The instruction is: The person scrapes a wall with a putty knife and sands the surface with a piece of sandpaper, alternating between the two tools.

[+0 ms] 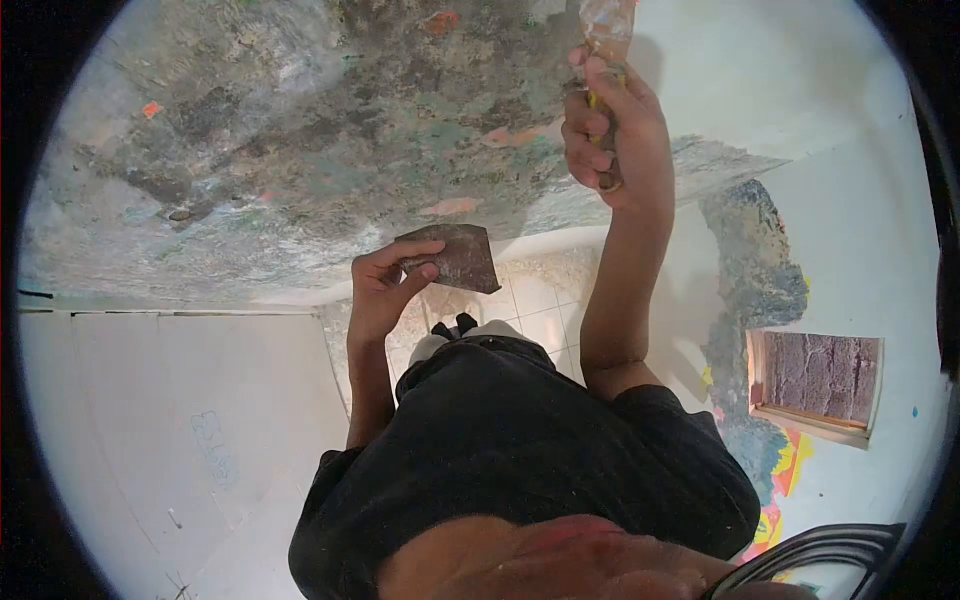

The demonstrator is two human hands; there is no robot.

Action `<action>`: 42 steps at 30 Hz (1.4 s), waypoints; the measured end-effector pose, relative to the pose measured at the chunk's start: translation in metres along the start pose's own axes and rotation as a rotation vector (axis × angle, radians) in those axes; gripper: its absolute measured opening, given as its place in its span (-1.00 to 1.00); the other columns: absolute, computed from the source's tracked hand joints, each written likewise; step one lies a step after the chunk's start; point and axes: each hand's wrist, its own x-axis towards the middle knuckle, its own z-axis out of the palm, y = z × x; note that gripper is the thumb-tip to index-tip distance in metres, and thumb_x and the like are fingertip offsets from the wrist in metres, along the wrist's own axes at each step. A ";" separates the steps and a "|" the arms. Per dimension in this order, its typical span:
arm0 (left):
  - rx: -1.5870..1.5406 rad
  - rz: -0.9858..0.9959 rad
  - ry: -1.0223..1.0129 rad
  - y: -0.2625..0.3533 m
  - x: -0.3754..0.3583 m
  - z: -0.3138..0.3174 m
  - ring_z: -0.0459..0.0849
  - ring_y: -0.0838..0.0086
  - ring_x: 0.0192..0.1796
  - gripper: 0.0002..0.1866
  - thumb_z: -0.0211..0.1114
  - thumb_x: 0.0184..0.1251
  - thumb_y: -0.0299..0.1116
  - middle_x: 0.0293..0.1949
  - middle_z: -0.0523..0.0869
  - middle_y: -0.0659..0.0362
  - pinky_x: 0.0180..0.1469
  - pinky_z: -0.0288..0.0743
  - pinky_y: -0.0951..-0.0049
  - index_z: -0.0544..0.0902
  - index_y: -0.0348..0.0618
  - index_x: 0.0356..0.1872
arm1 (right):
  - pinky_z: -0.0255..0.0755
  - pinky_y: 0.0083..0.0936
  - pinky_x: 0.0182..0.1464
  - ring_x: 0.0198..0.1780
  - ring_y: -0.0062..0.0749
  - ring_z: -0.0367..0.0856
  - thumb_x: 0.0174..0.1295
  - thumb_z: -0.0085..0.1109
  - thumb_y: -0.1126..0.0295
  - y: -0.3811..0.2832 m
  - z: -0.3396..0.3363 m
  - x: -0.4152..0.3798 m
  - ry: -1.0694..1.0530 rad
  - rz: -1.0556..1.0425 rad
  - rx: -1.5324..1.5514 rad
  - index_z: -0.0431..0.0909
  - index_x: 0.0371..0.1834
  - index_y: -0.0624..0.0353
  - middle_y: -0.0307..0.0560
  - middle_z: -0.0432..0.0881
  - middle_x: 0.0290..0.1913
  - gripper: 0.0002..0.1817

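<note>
My right hand (622, 135) is raised high, fingers wrapped around the handle of a putty knife (606, 28). Yellow shows on the handle, and the pale-smeared blade points up against the wall, where bare patchy surface meets white coating. Lower down, my left hand (385, 285) pinches a thin, dark brown rectangular sheet (455, 258) between thumb and fingers. Pale dusty marks cover its face, and one corner is bent. In this view its upper edge overlaps the foot of the mottled grey wall (330, 150).
White coating (760, 70) covers the wall at the upper right. On the right-hand wall is a small framed opening (820, 378) beside grey and colourful peeling patches. Pale floor tiles (540, 325) show below, a white panel (180, 420) stands left, and black cables (830, 550) hang lower right.
</note>
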 end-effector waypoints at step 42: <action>0.016 -0.011 0.101 0.007 -0.031 -0.035 0.68 0.48 0.00 -0.71 0.40 0.21 -0.64 -0.06 0.77 0.05 0.09 0.53 0.47 0.72 -0.36 -0.01 | 0.04 -0.69 -0.81 -0.79 -0.70 0.16 0.41 0.15 0.13 -0.001 0.015 0.013 0.044 -0.058 0.015 0.42 0.04 0.01 -0.37 0.29 -0.63 -0.71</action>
